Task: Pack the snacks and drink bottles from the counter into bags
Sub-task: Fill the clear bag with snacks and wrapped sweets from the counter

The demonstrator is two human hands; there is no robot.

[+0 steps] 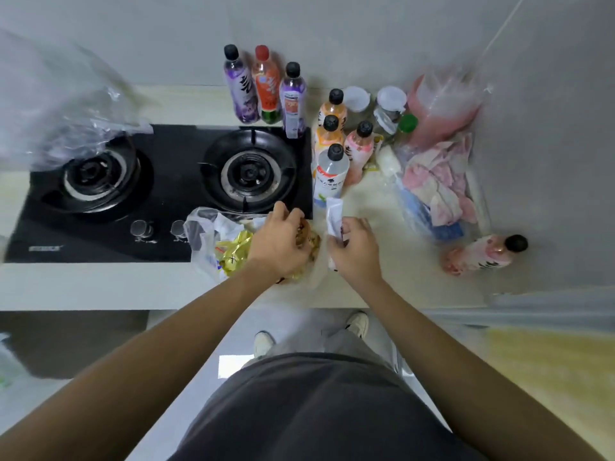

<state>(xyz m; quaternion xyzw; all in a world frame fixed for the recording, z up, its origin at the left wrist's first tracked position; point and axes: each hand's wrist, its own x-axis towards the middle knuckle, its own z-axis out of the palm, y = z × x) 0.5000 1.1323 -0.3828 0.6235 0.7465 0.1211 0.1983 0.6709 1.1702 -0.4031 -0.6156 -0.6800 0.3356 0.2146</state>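
Note:
My left hand (281, 241) is closed over a brown snack packet (307, 242) at the mouth of a clear plastic bag (203, 241) on the counter's front edge. Gold-wrapped snacks (234, 254) lie inside that bag. My right hand (354, 247) grips a small white packet (334, 216) just right of the bag. Three bottles (263, 84) stand behind the stove. Several more bottles (332, 154) cluster right of the burner. A pink bottle (482, 256) lies on its side at the far right.
A black two-burner gas stove (159, 181) fills the left counter. A crumpled clear bag (66, 111) sits over the left burner. Jars with white lids (389, 101), a pink-filled bag (442, 108) and wrapped pink and blue packs (436, 191) crowd the right side by the wall.

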